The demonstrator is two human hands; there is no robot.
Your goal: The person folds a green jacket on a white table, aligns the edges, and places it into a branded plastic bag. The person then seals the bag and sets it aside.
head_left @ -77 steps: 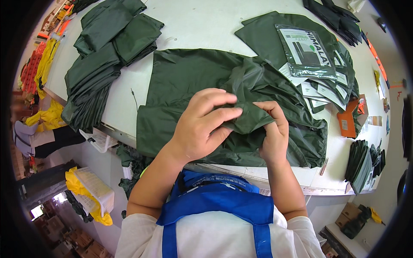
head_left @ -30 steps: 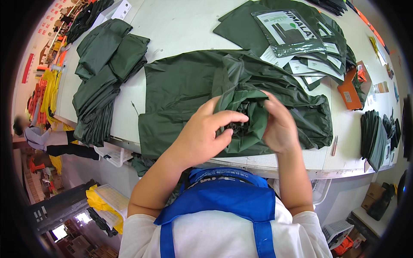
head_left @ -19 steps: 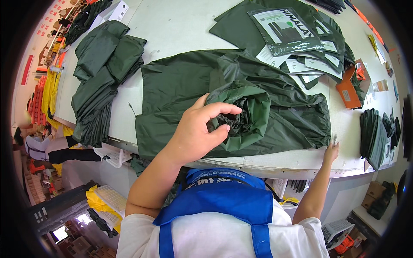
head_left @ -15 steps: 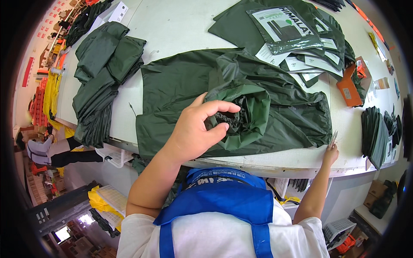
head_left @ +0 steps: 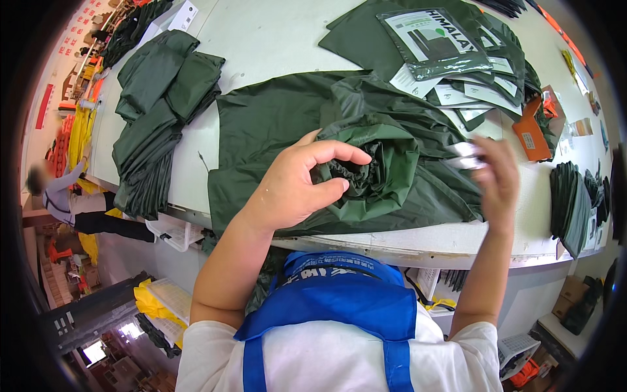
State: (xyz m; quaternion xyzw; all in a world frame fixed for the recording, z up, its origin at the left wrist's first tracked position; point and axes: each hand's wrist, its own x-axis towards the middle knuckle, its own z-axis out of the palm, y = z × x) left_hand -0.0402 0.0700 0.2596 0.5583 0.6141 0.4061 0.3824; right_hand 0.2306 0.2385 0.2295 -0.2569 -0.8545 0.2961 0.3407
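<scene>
Head view: both hands at a dark green garment, centre of frame

The left hand has thumb and forefinger spread at its gathered opening, perhaps keeping it wide; the right hand pinches a blurred silver tool; upper right, a clear packet carries a printed label

On the right side there is 1 open orange box. On the left, 1 other person stands near yellow cloths. Far left, 1 white box is placed.
</scene>
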